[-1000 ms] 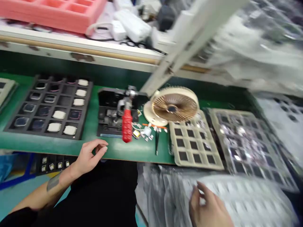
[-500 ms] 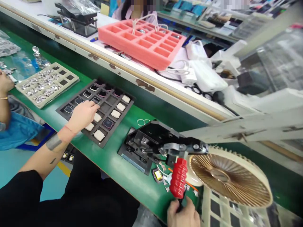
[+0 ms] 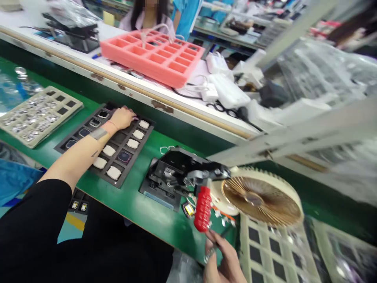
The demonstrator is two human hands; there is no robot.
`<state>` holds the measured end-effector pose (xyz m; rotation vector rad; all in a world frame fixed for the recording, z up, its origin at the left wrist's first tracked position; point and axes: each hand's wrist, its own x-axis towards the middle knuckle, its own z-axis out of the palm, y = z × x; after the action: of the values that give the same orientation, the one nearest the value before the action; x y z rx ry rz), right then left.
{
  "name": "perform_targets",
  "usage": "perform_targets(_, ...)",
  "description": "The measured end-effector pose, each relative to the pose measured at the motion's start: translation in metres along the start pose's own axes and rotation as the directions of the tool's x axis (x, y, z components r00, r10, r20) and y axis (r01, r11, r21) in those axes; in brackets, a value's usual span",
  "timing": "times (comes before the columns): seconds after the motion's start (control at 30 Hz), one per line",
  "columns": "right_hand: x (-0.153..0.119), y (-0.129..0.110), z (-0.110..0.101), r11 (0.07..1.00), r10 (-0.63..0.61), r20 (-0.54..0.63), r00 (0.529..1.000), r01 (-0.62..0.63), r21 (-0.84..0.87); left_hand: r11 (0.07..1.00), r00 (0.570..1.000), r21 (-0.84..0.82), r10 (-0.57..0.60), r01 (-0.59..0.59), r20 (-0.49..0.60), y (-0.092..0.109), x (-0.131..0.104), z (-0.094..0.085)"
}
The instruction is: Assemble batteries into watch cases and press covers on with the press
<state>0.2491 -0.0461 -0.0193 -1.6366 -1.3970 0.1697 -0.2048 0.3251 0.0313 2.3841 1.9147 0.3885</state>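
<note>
My left hand [image 3: 123, 117] reaches over the far row of a dark compartment tray [image 3: 118, 182], fingers bent down and close together. What lies under the fingertips is mostly hidden; dark, purple-rimmed watch-like pieces were in that row. Cream pads [image 3: 113, 173] and dark rounded-square watch cases [image 3: 125, 156] sit in other compartments. At the bottom, my right hand [image 3: 224, 261] is closed around a slim dark metal tool [image 3: 212, 251], just below the red handle [image 3: 203, 210] of a black lever press [image 3: 176, 169]. The right hand appears apart from that handle.
A cream fan [image 3: 253, 198] stands right of the press. Cream trays [image 3: 244, 251] lie beneath and beyond it. Another tray [image 3: 32, 143] of small silver parts is at left. A pink foam tray [image 3: 141, 65] rests on the raised shelf, with a person behind it.
My left hand has moved from the middle of the dark tray to its far row. My right hand has turned with the slim tool, showing more of it. The view has shifted right.
</note>
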Motion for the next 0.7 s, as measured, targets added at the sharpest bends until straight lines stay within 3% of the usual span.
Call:
perform_targets(0.1, -0.001, -0.029, 0.012, 0.999, 0.009, 0.002, 1.000, -0.009, 0.037, 0.997, 0.997, -0.009, -0.076, 0.076, -0.008, 0.002, 0.012, -0.001)
perform_targets(0.23, -0.008, -0.039, 0.021, 0.996, 0.039, 0.184, 0.982, -0.053, 0.073, 0.979, 0.970, -0.057, -0.201, 0.195, -0.135, -0.005, -0.003, -0.006)
perform_targets(0.33, -0.013, -0.039, 0.021, 0.966, 0.157, 0.059, 0.986, -0.166, 0.200, 0.868, 0.896, -0.483, -0.300, 0.115, -0.326, 0.013, -0.066, -0.013)
perform_targets(0.4, -0.012, -0.042, 0.024, 0.902, 0.234, -0.028, 0.972, -0.207, 0.379, 0.758, 0.841, -0.650, -0.320, -0.048, -0.435, 0.049, -0.130, -0.018)
perform_targets(0.47, -0.006, -0.049, 0.031, 0.819, 0.260, -0.051, 0.964, -0.192, 0.541, 0.660, 0.802, -0.741, -0.373, -0.125, -0.467, 0.099, -0.194, -0.018)
perform_targets(0.5, -0.003, -0.053, 0.036, 0.785, 0.253, -0.043, 0.966, -0.179, 0.593, 0.597, 0.820, -0.796, -0.403, -0.101, -0.406, 0.127, -0.222, -0.015)
perform_targets(0.53, 0.001, -0.057, 0.042, 0.758, 0.241, -0.029, 0.970, -0.170, 0.629, 0.511, 0.883, -0.859, -0.387, -0.035, -0.266, 0.153, -0.244, -0.011)
perform_targets(0.6, 0.004, -0.066, 0.053, 0.732, 0.209, 0.013, 0.978, -0.165, 0.661, 0.328, 0.956, -0.942, -0.292, 0.078, -0.023, 0.198, -0.271, 0.002)
perform_targets(0.63, 0.004, -0.069, 0.058, 0.735, 0.187, 0.029, 0.982, -0.160, 0.658, 0.256, 0.971, -0.957, -0.225, 0.137, 0.079, 0.214, -0.277, 0.010)
perform_targets(0.7, 0.001, -0.074, 0.065, 0.767, 0.123, 0.046, 0.991, -0.124, 0.630, 0.155, 0.979, -0.971, -0.124, 0.179, 0.161, 0.234, -0.282, 0.023)
